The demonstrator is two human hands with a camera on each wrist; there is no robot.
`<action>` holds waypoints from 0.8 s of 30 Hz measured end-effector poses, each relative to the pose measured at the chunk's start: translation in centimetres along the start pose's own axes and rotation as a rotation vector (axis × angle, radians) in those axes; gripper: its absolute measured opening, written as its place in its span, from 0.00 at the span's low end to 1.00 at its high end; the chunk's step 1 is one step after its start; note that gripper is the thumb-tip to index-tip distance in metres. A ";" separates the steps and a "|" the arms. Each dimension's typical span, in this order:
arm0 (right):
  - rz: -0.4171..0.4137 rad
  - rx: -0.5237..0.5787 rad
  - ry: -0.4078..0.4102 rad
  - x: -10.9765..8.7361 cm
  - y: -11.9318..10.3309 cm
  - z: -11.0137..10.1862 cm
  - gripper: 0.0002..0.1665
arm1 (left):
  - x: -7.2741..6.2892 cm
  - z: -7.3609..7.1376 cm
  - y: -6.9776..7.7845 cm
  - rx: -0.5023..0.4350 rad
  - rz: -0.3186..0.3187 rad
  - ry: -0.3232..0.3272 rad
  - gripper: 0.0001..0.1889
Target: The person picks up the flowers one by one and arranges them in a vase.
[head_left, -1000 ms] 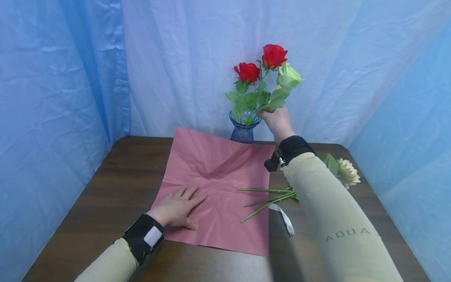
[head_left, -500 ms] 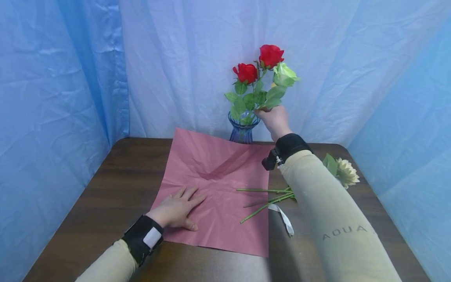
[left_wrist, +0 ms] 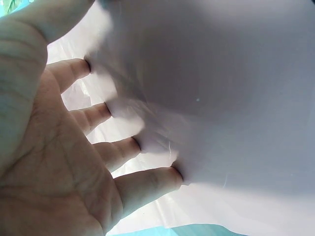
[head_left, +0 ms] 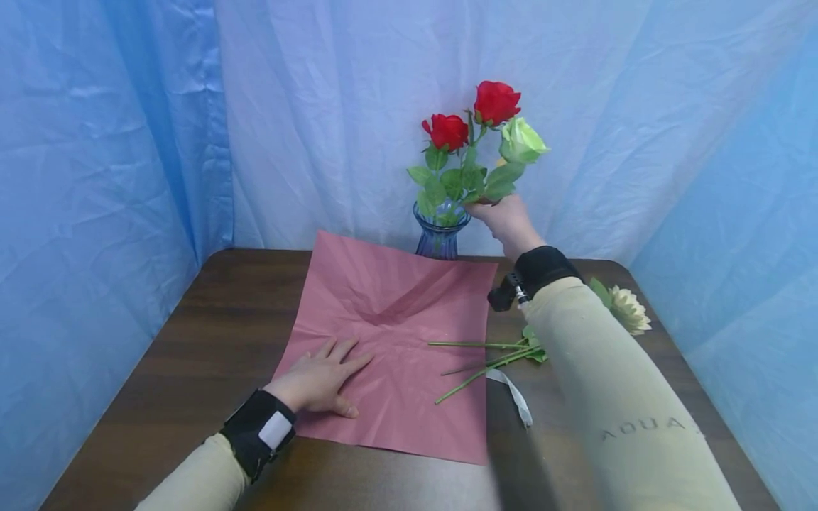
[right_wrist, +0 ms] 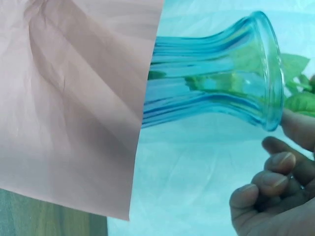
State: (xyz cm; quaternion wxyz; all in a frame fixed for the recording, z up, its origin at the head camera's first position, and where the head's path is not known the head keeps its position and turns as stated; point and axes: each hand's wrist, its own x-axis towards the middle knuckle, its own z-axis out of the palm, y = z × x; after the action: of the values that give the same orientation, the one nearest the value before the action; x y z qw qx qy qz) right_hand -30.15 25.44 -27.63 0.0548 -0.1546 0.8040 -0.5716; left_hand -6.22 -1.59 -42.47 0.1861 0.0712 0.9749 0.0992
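In the head view my left hand point(head_left: 318, 382) lies flat with spread fingers on a crumpled pink sheet of wrapping paper point(head_left: 396, 426); the left wrist view shows its fingertips point(left_wrist: 125, 148) on the sheet. At the back, a blue glass vase point(head_left: 437, 240) holds leafy stems with two red roses point(head_left: 497, 103). Beside its rim my right hand point(head_left: 508, 221) has curled fingers and seems to pinch the stem of a pale green rose point(head_left: 522, 142). Leaves and the hand hide the exact pinch. In the right wrist view, curled fingers point(right_wrist: 271, 179) sit beside the rim of the vase point(right_wrist: 226, 88).
Several cut stems point(head_left: 476, 345) lie across the paper's right edge, partly under the right sleeve point(head_left: 613, 376). A cream flower point(head_left: 629, 310) rests at the right, and a white ribbon point(head_left: 514, 399) curls below the stems. Blue curtains point(head_left: 358, 121) surround the brown table point(head_left: 185, 355).
My right hand shifts slightly left, then back right. The pale green rose and the upper red rose sway along with it. The left hand stays on the paper.
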 end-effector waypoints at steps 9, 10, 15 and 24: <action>0.052 0.039 -0.047 -0.4 0.5 -1.4 0.13 | -0.1 -0.1 0.0 -0.004 0.004 -0.003 0.51; 0.055 0.045 -0.064 -0.4 0.6 -1.6 0.13 | -0.1 -0.1 0.0 -0.006 0.003 -0.004 0.51; 0.065 0.046 -0.135 -0.9 1.0 -2.5 0.23 | 0.0 -0.1 -0.1 -0.008 0.000 -0.009 0.51; 0.047 0.060 -0.164 -1.2 2.1 -4.1 0.35 | -0.3 -0.2 0.0 -0.010 0.008 0.001 0.51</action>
State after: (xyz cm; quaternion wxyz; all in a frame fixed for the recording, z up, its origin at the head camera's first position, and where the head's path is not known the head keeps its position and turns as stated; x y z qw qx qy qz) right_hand -30.48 30.09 -28.29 0.1384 -0.1803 0.7826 -0.5795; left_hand -6.05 -1.70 -42.19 0.1857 0.0740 0.9742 0.1049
